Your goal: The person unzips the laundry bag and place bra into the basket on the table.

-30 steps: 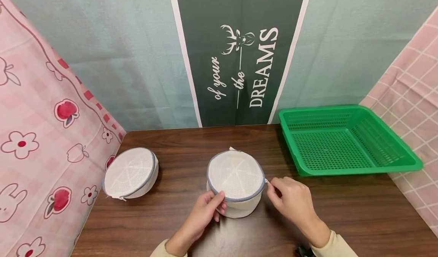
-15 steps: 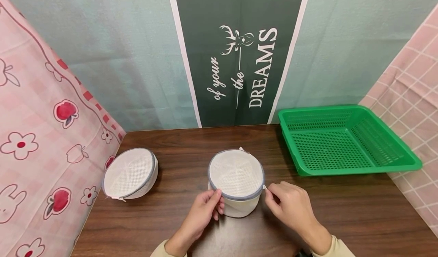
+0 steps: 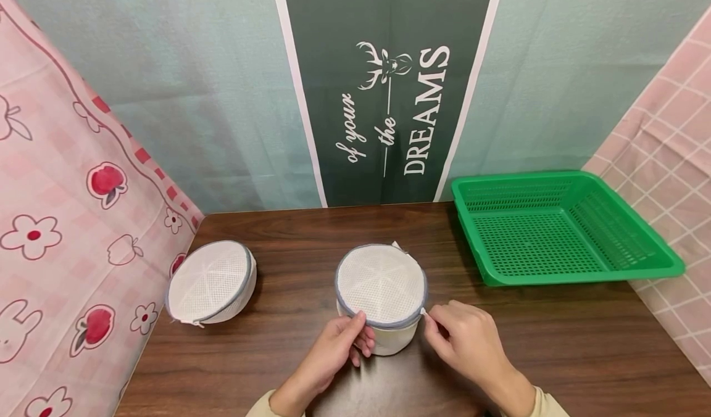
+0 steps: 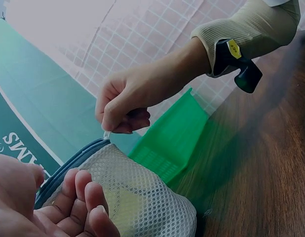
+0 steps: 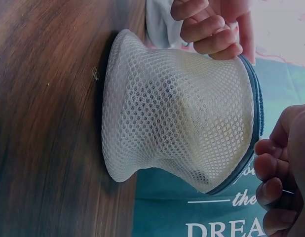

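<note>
A round white mesh laundry bag with a blue-grey zipper rim stands upright on the table. My left hand grips its front rim, thumb on top and fingers below. At the right side of the rim, my right hand pinches the white zipper pull between thumb and bent forefinger. Through the mesh wall, the right wrist view shows something pale yellowish inside; its kind cannot be made out. Farther left, a second mesh laundry bag lies tilted, its zipper pull toward the front, touched by neither hand.
A green plastic basket with perforated walls stands at the back right of the brown wooden table. Cloth hangs behind the table, with patterned pink cloth at the left and checked pink cloth at the right.
My right hand has drawn the zipper pull along the rim toward the front and slightly left. The bag has turned a little, its back tab shifting right. My left hand keeps its grip.
</note>
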`<action>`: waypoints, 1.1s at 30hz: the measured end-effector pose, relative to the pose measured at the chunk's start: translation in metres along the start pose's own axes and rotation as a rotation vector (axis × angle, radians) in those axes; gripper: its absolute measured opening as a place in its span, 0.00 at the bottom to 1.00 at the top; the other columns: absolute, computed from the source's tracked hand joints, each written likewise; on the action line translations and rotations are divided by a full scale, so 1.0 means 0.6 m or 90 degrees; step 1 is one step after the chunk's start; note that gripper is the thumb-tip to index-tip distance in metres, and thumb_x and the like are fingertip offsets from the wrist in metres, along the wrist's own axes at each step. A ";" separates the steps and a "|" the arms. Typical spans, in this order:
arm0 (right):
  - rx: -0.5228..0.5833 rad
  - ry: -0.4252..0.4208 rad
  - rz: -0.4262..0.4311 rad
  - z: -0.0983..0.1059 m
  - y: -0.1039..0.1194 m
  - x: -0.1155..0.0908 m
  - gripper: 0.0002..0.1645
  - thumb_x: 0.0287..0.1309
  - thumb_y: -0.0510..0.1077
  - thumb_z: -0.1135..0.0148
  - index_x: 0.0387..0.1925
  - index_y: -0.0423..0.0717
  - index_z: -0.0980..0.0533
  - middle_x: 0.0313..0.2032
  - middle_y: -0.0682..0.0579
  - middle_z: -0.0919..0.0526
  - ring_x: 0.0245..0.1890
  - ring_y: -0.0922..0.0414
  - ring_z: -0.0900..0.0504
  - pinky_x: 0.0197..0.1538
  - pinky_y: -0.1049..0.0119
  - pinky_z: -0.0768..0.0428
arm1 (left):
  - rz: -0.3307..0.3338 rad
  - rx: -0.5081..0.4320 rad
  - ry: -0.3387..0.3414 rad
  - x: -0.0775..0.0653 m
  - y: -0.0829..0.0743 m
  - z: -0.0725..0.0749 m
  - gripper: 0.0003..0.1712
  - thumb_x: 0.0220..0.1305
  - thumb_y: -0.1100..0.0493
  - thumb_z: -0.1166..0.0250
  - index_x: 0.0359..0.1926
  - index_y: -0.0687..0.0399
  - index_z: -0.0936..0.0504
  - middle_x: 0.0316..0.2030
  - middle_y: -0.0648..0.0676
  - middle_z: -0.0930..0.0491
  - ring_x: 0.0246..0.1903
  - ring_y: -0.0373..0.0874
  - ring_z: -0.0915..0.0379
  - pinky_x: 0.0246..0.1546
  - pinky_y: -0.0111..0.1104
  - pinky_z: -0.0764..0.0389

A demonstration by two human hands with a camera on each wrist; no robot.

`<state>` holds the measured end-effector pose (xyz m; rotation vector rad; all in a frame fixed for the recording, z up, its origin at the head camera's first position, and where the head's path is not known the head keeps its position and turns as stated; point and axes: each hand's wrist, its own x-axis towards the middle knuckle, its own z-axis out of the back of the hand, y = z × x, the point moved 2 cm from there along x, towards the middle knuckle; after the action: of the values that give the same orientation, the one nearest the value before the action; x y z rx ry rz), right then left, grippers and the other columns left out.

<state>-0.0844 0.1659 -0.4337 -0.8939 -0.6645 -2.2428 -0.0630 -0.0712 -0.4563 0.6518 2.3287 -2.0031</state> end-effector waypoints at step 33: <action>0.055 0.013 0.071 -0.017 0.038 -0.002 0.18 0.65 0.46 0.50 0.18 0.57 0.34 0.16 0.67 0.42 0.19 0.70 0.45 0.23 0.79 0.45 | -0.006 0.021 0.062 0.004 0.012 -0.020 0.28 0.80 0.53 0.49 0.35 0.78 0.21 0.24 0.49 0.22 0.24 0.35 0.26 0.20 0.22 0.27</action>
<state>-0.0723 0.1442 -0.4364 -0.8437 -0.6803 -2.1052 -0.0596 -0.0582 -0.4613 0.7571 2.3603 -2.0633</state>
